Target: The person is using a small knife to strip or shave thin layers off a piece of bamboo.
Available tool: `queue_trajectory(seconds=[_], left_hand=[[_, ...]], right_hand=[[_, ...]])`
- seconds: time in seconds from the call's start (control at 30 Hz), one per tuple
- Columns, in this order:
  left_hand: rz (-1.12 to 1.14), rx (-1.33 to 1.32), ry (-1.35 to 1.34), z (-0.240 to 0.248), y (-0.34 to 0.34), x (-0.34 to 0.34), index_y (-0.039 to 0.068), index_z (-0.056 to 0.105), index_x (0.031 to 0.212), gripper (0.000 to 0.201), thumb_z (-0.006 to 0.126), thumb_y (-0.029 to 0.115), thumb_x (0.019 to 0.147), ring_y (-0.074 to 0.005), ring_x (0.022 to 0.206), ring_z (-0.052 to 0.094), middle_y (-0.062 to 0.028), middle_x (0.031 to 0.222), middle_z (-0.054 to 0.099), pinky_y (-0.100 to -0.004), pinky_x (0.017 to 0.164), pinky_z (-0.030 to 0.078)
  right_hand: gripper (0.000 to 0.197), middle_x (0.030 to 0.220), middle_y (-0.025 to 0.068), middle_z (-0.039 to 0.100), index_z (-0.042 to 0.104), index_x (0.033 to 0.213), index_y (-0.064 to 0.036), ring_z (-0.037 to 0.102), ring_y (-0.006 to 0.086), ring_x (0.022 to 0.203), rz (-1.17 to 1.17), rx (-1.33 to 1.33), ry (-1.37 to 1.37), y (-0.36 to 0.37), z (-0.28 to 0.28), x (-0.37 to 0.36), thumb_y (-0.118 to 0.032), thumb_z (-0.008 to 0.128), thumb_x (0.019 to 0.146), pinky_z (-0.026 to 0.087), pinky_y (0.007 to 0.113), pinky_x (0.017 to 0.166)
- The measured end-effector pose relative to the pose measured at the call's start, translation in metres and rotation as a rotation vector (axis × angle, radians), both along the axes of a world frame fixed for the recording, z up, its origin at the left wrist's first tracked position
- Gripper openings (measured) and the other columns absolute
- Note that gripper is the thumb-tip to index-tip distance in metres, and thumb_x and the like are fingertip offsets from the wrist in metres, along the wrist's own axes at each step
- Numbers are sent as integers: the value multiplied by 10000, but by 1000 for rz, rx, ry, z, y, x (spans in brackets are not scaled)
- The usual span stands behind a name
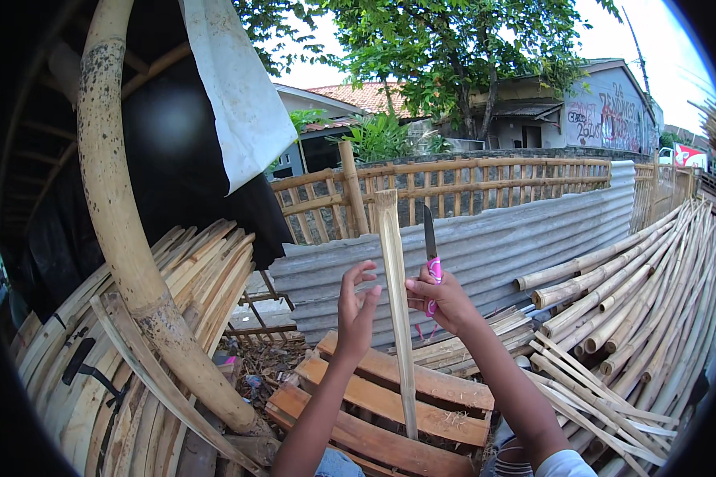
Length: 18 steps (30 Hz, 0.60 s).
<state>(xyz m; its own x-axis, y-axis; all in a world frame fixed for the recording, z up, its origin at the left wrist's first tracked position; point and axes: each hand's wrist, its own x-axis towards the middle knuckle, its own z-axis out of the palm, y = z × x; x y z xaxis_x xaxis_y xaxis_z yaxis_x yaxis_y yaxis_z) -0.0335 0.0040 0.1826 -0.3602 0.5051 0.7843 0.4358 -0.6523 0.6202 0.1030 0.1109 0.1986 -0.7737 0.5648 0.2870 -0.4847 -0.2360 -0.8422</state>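
Note:
A split bamboo strip [397,294] stands almost upright between my hands, its lower end down at the wooden slats [445,421] before me. My left hand [357,310] is just left of the strip, fingers curved and apart, with nothing in it. On the other side, my right hand [447,304] is closed round the pink patterned handle of a knife [430,232], whose dark blade points up. The right thumb tip lies at the strip's edge; whether it touches I cannot tell.
A thick bamboo post [123,191] leans at left, beside stacked split bamboo [207,278]. Many bamboo poles [636,286] lie at right, with thin strips [597,397] in front. Corrugated sheeting [485,246] and a bamboo fence [485,187] run across ahead. A pale sheet [235,87] hangs above left.

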Motion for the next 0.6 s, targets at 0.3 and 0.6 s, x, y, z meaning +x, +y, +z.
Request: queue_trajectory(seconds=[0.3,0.6], left_hand=[[-43,-17,-153,90,9,16,10,602,1118,251,582,165,921,-113,854,589,-53,987,631,-269,760,507],[-218,-107,-343,80,19,8,18,617,960,148,644,139,881,-114,806,599,-36,852,632,-286,728,518]], right_hand=[[333,747,-17,534,363,710,-143,616,139,798,-59,68,-20,-6,6,19,-15,630,863,533,342,778],[337,762,-5,554,364,704,-148,622,144,800,-38,48,-18,-1,5,25,-22,633,863,531,345,777]])
